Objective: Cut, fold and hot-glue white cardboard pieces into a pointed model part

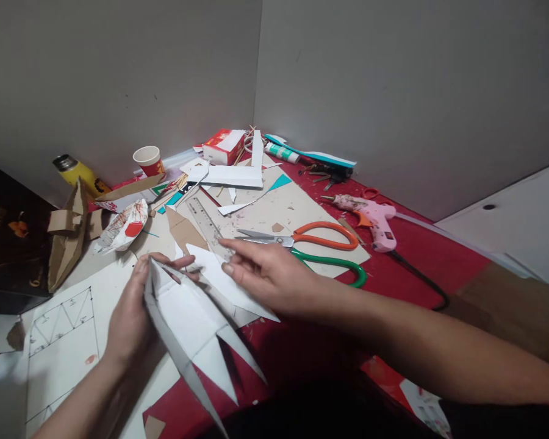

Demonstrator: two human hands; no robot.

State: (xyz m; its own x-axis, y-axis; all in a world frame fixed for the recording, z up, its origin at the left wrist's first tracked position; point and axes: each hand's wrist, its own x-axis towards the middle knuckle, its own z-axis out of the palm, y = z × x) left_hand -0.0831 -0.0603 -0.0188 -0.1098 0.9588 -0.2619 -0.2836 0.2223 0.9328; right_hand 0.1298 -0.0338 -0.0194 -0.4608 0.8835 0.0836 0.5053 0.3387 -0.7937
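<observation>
- Above a cluttered red table, the left hand grips folded white paper near its upper end, pointed strips fanning out below.
- Over a separate white cutout, the right hand curls loosely, index finger extended; whether it grips anything cannot be told.
- Handled well, the paper would likely want a light pinch along its folds, those slender strips kept clear of the scissors.

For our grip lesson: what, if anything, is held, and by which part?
The left hand holds a folded, pointed white card by its far end; right hand, cannot tell.
</observation>
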